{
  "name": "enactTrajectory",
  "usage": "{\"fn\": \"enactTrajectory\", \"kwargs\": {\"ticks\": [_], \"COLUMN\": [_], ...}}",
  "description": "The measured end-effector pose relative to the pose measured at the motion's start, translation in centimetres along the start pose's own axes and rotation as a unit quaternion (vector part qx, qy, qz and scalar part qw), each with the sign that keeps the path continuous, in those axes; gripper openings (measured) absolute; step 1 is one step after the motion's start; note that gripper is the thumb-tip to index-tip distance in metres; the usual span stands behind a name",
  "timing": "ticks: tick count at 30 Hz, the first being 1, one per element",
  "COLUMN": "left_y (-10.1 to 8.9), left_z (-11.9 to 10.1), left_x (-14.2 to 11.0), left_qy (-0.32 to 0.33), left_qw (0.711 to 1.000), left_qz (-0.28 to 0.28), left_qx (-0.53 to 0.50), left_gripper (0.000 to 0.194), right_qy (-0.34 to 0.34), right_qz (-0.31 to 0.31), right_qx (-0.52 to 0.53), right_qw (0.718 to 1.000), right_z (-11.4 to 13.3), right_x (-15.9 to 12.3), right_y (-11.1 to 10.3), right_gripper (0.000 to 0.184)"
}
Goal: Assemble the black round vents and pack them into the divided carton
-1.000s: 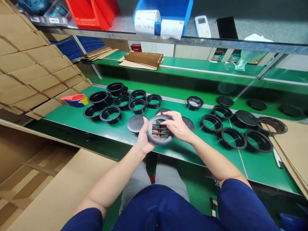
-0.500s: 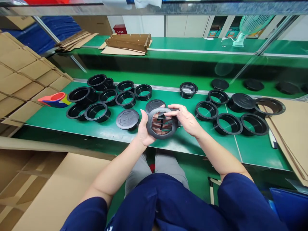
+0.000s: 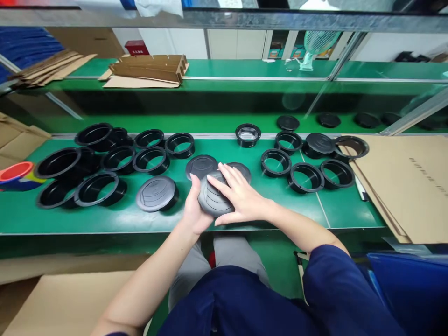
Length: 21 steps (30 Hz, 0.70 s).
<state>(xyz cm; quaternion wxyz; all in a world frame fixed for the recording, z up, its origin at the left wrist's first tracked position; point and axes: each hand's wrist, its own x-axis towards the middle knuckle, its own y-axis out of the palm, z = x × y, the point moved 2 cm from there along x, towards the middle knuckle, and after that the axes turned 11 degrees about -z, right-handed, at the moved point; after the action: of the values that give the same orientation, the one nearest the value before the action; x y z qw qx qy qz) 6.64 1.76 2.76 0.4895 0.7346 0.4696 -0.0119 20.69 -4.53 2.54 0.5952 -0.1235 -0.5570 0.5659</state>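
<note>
My left hand (image 3: 194, 211) grips the left edge of a round black plastic vent part (image 3: 212, 201), held just above the green table (image 3: 227, 219) near its front edge. Its closed, ribbed face points up. My right hand (image 3: 241, 196) lies flat on top of that part with fingers stretched out. Two more closed black discs (image 3: 201, 165) rest right behind the hands, and a third disc (image 3: 156, 193) sits to the left.
Several black rings (image 3: 101, 186) cluster at the left, and several more rings (image 3: 304, 176) lie at the right. A red and blue tape roll (image 3: 16, 175) is at the far left. Cardboard sheets (image 3: 409, 182) cover the right end. A cardboard box (image 3: 70, 298) stands below left.
The part was held tilted with its slatted open side showing; now it is turned closed face up, with my right palm pressed on it. The camera view shifted rightward and down.
</note>
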Motion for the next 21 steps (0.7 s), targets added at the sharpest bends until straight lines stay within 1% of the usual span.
{"fn": "enactTrajectory", "kwargs": {"ticks": [1, 3, 5, 6, 7, 8, 9, 10, 12, 13, 14, 15, 17, 19, 21], "left_y": [0.1, 0.2, 0.3, 0.3, 0.2, 0.2, 0.0, -0.2, -0.9, -1.4, -1.9, -2.5, -3.6, -4.6, -5.4], "left_z": [0.1, 0.1, 0.0, -0.1, -0.3, -0.4, -0.6, -0.7, -0.9, -0.9, -1.0, -1.0, -1.0, -1.0, -0.9], "left_x": [0.1, 0.2, 0.2, 0.2, 0.1, 0.1, 0.1, 0.0, 0.0, 0.0, 0.0, 0.0, -0.2, -0.6, -1.1], "left_qy": [-0.001, 0.012, 0.021, 0.028, 0.038, 0.054, 0.076, 0.101, 0.135, 0.141, 0.141, 0.138, 0.132, 0.125, 0.118], "left_qw": [1.000, 1.000, 0.999, 0.999, 0.998, 0.995, 0.990, 0.984, 0.970, 0.966, 0.964, 0.963, 0.961, 0.958, 0.956], "left_qz": [-0.005, -0.014, -0.010, -0.004, 0.003, 0.009, 0.014, 0.018, 0.019, 0.017, 0.012, 0.005, -0.013, -0.030, -0.041], "left_qx": [0.003, 0.009, 0.027, 0.040, 0.059, 0.085, 0.116, 0.147, 0.200, 0.217, 0.226, 0.233, 0.245, 0.257, 0.267], "left_gripper": [0.066, 0.062, 0.066, 0.069, 0.071, 0.073, 0.074, 0.074, 0.071, 0.069, 0.066, 0.062, 0.057, 0.054, 0.053], "right_qy": [0.006, -0.003, -0.013, -0.001, 0.030, 0.081, 0.146, 0.217, 0.326, 0.358, 0.376, 0.384, 0.390, 0.388, 0.365], "right_qz": [0.008, 0.024, 0.035, 0.031, 0.018, -0.002, -0.025, -0.043, -0.028, -0.008, 0.012, 0.027, 0.043, 0.058, 0.088], "right_qx": [0.005, 0.017, 0.025, 0.021, 0.006, -0.022, -0.061, -0.104, -0.165, -0.179, -0.185, -0.187, -0.187, -0.185, -0.177], "right_qw": [1.000, 1.000, 0.999, 0.999, 0.999, 0.996, 0.987, 0.970, 0.930, 0.916, 0.908, 0.904, 0.901, 0.901, 0.910], "right_z": [0.1, -0.1, -1.7, -3.1, -5.1, -7.6, -10.3, -13.0, -17.8, -19.6, -20.9, -21.8, -22.3, -21.7, -20.4], "right_x": [0.3, 1.3, 2.9, 3.9, 5.1, 6.4, 7.7, 8.8, 10.3, 10.7, 10.9, 10.8, 10.2, 9.1, 8.0], "right_y": [-0.2, -0.6, -1.2, -1.5, -1.9, -2.4, -2.9, -3.3, -4.0, -4.1, -4.1, -3.9, -3.4, -2.4, -1.4], "right_gripper": [0.112, 0.111, 0.109, 0.108, 0.107, 0.105, 0.103, 0.101, 0.097, 0.095, 0.094, 0.094, 0.093, 0.094, 0.095]}}
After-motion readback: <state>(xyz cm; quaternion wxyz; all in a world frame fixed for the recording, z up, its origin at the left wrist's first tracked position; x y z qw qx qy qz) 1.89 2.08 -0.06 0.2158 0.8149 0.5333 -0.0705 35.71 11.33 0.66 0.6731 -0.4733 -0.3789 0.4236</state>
